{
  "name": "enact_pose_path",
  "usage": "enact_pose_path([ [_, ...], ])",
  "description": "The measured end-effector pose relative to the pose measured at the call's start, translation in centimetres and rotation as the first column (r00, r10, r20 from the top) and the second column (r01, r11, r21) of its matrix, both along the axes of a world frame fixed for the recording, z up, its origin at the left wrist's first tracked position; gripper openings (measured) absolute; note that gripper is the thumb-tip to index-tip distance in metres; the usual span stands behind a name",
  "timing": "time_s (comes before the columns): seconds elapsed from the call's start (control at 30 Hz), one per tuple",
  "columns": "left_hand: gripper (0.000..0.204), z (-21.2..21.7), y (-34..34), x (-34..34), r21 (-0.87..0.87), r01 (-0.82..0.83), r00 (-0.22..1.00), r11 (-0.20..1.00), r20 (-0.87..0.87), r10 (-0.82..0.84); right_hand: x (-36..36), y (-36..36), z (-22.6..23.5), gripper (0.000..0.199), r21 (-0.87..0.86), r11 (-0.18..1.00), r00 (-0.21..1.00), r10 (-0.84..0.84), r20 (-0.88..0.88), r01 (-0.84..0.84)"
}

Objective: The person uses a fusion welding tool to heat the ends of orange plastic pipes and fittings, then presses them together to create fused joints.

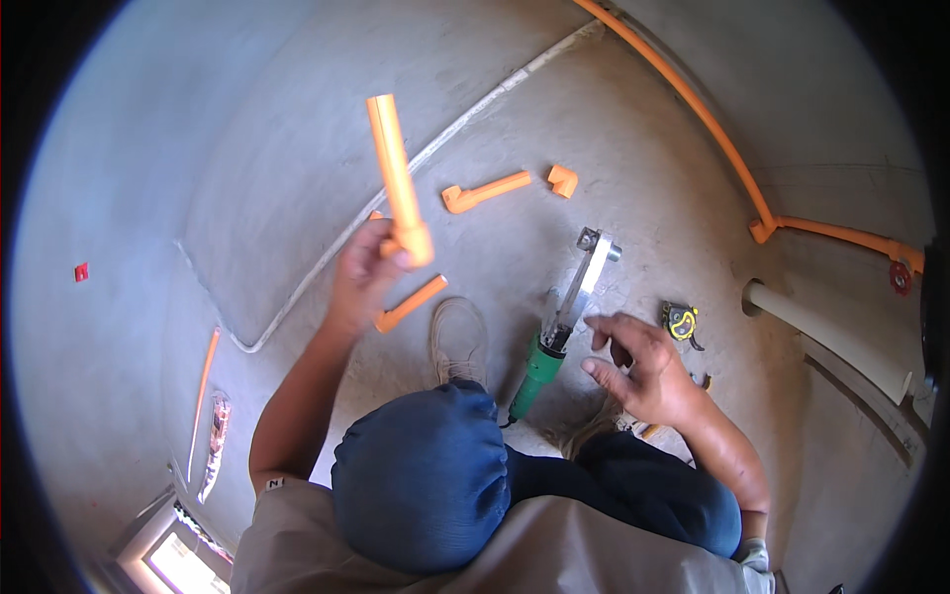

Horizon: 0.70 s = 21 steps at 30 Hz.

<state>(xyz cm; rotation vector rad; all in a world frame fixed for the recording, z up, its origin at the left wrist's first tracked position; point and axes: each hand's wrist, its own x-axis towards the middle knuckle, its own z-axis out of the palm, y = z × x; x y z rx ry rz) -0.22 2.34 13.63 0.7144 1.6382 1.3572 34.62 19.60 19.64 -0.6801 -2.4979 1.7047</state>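
The left hand gripped an orange pipe with fitting, raised toward eleven o'clock, while the right hand, fingers spread and empty, hovered beside the green-handled welding iron, whose handle alone seemed safe to grasp.
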Motion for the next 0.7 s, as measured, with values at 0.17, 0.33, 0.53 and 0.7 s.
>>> enact_pose_path([
  [0.17, 0.037, 1.8, 6.2, 10.8, 0.203, 0.294, 0.897, 0.934, 0.279, -0.343, -2.3, 0.4, 0.3, 0.054, -0.280, 0.928, 0.960, -0.272, -0.061, 0.245],
  [0.33, 0.042, 2.3, 8.9, 13.6, 0.143, 0.654, 0.747, 0.743, 0.037, -0.664, 0.0, 0.4, -0.7, 0.037, -0.531, 0.742, 0.901, -0.419, 0.111, 0.410],
  [0.53, 0.063, -7.4, 11.1, 3.0, -0.385, 0.239, 0.375, 0.892, -0.810, -0.450, 3.2, 1.8, -1.4, 0.028, -0.326, 0.782, 0.841, -0.534, 0.089, 0.531],
  [0.7, 0.067, -13.2, 11.1, -2.8, -0.716, -0.059, 0.577, 0.696, -0.593, -0.562, 2.6, 3.2, -1.1, 0.034, -0.183, 0.837, 0.855, -0.516, 0.054, 0.516],
])
